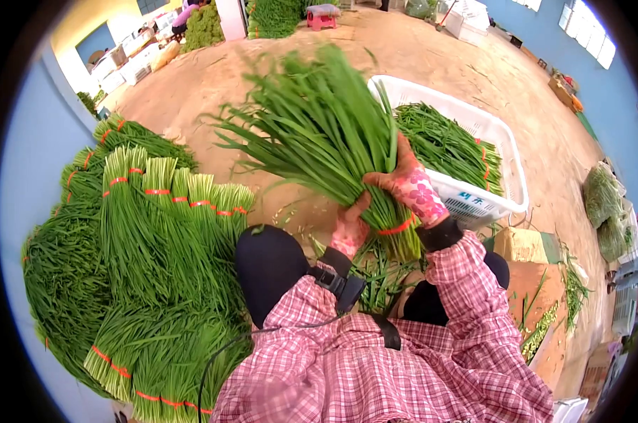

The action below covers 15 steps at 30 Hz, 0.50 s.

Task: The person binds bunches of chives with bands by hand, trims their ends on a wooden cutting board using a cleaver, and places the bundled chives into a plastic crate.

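Observation:
A large bunch of long green leafy stalks (326, 127) is held up in front of my knees, its leaf tips fanned to the upper left and blurred. My right hand (407, 185), in a pink flowered glove with bare fingers, wraps round the bunch from the right. Lower on its left side, my left hand (351, 227) grips it too, partly hidden behind the stalks. An orange-red band (396, 226) circles the bunch near its cut ends, just below my right hand. Right of the bunch stands a white plastic basket (513, 166) holding banded green bunches (449, 144).
Many banded bunches (171, 240) are piled on the left against a blue wall (23, 176). A wooden block (520, 245) and a board with cut scraps are at the right. Farther back are a pink stool (322, 17) and a crouching person (183, 17).

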### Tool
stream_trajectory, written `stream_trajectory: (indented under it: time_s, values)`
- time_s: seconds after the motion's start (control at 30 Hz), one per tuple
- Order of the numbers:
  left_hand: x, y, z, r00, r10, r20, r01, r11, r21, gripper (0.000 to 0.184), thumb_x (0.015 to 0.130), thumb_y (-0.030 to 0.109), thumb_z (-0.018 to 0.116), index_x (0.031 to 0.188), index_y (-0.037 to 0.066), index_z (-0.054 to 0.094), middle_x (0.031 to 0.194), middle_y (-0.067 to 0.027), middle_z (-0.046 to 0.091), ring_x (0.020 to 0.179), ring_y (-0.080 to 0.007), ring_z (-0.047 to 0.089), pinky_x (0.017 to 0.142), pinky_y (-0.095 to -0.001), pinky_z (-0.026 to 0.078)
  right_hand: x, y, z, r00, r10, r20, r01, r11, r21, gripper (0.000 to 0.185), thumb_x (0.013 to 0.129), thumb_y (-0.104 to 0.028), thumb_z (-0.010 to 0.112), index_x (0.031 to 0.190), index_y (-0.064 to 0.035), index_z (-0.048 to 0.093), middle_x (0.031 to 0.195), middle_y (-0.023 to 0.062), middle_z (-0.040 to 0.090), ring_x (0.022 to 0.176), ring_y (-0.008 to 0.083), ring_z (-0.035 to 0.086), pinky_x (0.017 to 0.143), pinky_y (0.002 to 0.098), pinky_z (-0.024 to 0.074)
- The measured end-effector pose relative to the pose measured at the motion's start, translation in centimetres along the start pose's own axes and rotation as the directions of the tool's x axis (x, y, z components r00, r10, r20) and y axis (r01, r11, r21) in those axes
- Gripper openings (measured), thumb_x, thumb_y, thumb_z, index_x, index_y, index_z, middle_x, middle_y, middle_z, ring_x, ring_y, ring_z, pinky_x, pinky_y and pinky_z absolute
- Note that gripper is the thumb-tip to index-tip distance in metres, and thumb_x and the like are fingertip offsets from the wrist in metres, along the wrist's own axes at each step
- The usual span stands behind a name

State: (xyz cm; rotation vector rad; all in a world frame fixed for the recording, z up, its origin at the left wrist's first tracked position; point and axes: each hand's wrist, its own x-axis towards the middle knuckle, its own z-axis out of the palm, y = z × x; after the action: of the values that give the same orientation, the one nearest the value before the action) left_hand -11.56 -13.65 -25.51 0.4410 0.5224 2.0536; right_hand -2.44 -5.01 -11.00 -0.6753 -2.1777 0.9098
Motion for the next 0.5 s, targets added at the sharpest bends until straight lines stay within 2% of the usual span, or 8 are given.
stream_trajectory:
  time_s: [0.07,0.1,0.2,0.3,0.4,0.43,0.47,0.5]
  values:
    - [-0.4,-0.5,0.5,0.997,-0.071,0.044,0.073,0.996,-0.054,0.047,0.090,0.019,0.071,0.130,0.001,0.055,0.121,-0.0108,0.064,0.104,-0.0265,0.064,0.093,-0.0393,0.052,-0.3,1.2,-0.8,0.945,0.317,0.077,-0.325,0.899,0.295,0.066,0.076,-0.018,0.082,0.132,0.0017,0.053,0.116,0.0179,0.067,0.102,0.0254,0.067,0.088,0.0351,0.0534]
    - [-0.6,-0.5,1.1,0.990,-0.124,0.067,0.131,0.984,-0.124,0.047,0.090,0.019,0.071,0.129,0.000,0.055,0.121,-0.0108,0.064,0.105,-0.0262,0.064,0.092,-0.0393,0.053,-0.7,1.6,-1.0,0.917,0.398,-0.005,-0.381,0.881,0.280,0.047,0.082,-0.010,0.076,0.125,-0.0006,0.060,0.098,0.0098,0.072,0.083,0.0180,0.068,0.076,0.0300,0.0557]
    - [-1.1,-0.2,1.1,0.974,-0.193,0.115,0.206,0.972,-0.114,0.048,0.091,0.019,0.069,0.133,0.001,0.052,0.127,-0.0119,0.061,0.112,-0.0276,0.061,0.096,-0.0435,0.051,-2.2,3.8,-2.4,0.912,0.388,0.135,-0.379,0.667,0.642,0.049,0.084,-0.008,0.074,0.128,0.0010,0.056,0.108,0.0102,0.070,0.089,0.0171,0.067,0.080,0.0307,0.0545]
    - [-1.6,0.4,2.0,0.986,-0.143,0.080,0.139,0.989,0.051,0.049,0.093,0.017,0.065,0.137,0.002,0.049,0.134,-0.0140,0.057,0.120,-0.0310,0.058,0.099,-0.0489,0.050,-2.6,3.7,-2.0,0.951,0.293,0.103,-0.278,0.656,0.701,0.054,0.083,-0.012,0.076,0.130,0.0023,0.053,0.111,0.0111,0.069,0.095,0.0181,0.066,0.084,0.0318,0.0536]
    - [-1.4,-0.2,2.2,0.991,-0.125,0.043,0.124,0.992,0.027,0.043,0.088,0.014,0.072,0.127,0.000,0.059,0.121,-0.0109,0.066,0.108,-0.0246,0.064,0.098,-0.0378,0.049,-2.0,2.7,-2.1,0.956,0.257,0.140,-0.292,0.876,0.384,0.066,0.081,-0.020,0.081,0.134,0.0023,0.049,0.116,0.0132,0.067,0.103,0.0220,0.064,0.090,0.0334,0.0516]
    - [-1.3,-0.3,1.8,0.998,-0.049,-0.034,0.055,0.979,0.197,0.043,0.087,0.016,0.074,0.124,-0.001,0.062,0.119,-0.0107,0.067,0.107,-0.0223,0.064,0.097,-0.0355,0.048,-1.6,0.9,-2.4,0.963,0.270,0.009,-0.263,0.927,0.266,0.069,0.081,-0.025,0.082,0.135,0.0028,0.048,0.122,0.0156,0.065,0.106,0.0245,0.063,0.091,0.0347,0.0512]
    - [-1.2,-0.6,1.3,0.999,-0.037,-0.039,0.046,0.967,0.251,0.042,0.088,0.015,0.072,0.125,0.000,0.061,0.118,-0.0101,0.067,0.105,-0.0220,0.064,0.096,-0.0361,0.049,-0.9,0.8,-1.5,0.908,-0.077,-0.411,-0.021,0.973,-0.229,0.066,0.079,-0.024,0.082,0.132,0.0008,0.051,0.121,0.0189,0.065,0.107,0.0299,0.064,0.093,0.0380,0.0511]
    - [-1.0,-1.0,0.9,0.999,-0.030,-0.039,0.040,0.952,0.303,0.041,0.089,0.015,0.071,0.126,0.000,0.060,0.118,-0.0096,0.067,0.103,-0.0218,0.065,0.095,-0.0367,0.051,-0.8,0.6,-1.7,0.883,-0.165,-0.440,0.026,0.952,-0.305,0.066,0.076,-0.021,0.083,0.131,-0.0011,0.053,0.120,0.0194,0.064,0.107,0.0325,0.063,0.094,0.0405,0.0504]
